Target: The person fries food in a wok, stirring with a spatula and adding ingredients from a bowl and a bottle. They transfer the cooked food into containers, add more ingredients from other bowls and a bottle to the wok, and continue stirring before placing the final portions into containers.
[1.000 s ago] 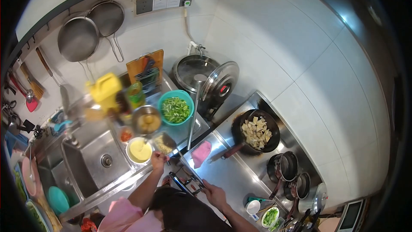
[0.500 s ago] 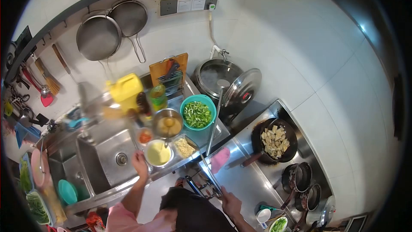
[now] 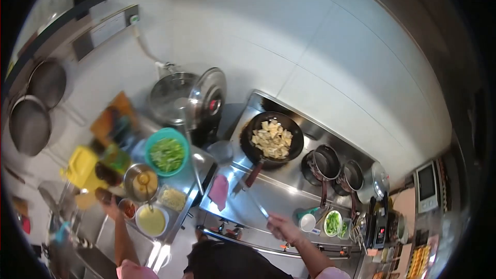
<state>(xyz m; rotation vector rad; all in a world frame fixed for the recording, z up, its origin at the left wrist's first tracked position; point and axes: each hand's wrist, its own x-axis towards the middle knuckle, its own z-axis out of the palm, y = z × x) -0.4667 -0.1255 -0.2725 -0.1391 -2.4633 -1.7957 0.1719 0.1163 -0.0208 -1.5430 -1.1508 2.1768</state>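
My left hand (image 3: 110,208) is at the near end of a dark brown item, perhaps a bottle (image 3: 103,195), left of the small red-filled bowl (image 3: 127,208). Blur hides whether its fingers grip that item. My right hand (image 3: 281,227) is closed around a long, thin metal-handled utensil (image 3: 258,205) held over the steel counter; its far end is blurred. Beyond it, a black frying pan (image 3: 296,150) with browned pale pieces (image 3: 272,139) sits on the stove. A bowl of pale yellow liquid (image 3: 151,221) and a metal bowl with eggs (image 3: 140,182) stand near my left hand.
A pink cloth (image 3: 219,192) lies on the steel counter. Chopped greens fill a turquoise bowl (image 3: 167,151). Dark saucepans (image 3: 325,163) stand right of the frying pan. A large pot (image 3: 172,95) with a leaning lid (image 3: 211,98) is at the corner. A white cup (image 3: 307,222) sits front right.
The view has swung right toward the stove. My left hand has gone from beside the yellow bowl to the brown item. The utensil in my right hand has shifted toward the stove counter.
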